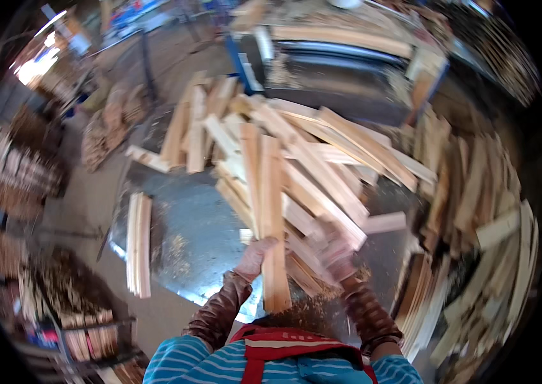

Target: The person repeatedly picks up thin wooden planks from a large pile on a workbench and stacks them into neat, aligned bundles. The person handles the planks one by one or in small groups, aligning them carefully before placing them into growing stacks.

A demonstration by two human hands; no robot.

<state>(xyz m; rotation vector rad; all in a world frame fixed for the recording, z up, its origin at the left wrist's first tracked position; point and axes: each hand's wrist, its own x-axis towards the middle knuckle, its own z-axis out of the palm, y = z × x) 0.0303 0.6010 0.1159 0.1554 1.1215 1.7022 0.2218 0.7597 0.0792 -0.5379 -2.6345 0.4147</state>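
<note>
My left hand (253,257) is closed on the near part of a long pale wooden board (273,211), its thumb lying across the edge. The board points away from me, and its near end reaches close to my red apron (296,339). Just left of it, a second board (251,173) lies alongside. My right hand (337,257) is smeared by motion over the near side of a loose heap of boards (322,163); whether it grips one cannot be made out. Both hands look gloved, with brown patterned sleeves on the forearms.
Everything rests on a dark metal table (184,198) scattered with sawdust. A small bundle of boards (138,243) lies at its left edge. Stacked wood (469,179) stands on the right, a machine (341,70) at the back, and a loaded rack (85,326) at lower left.
</note>
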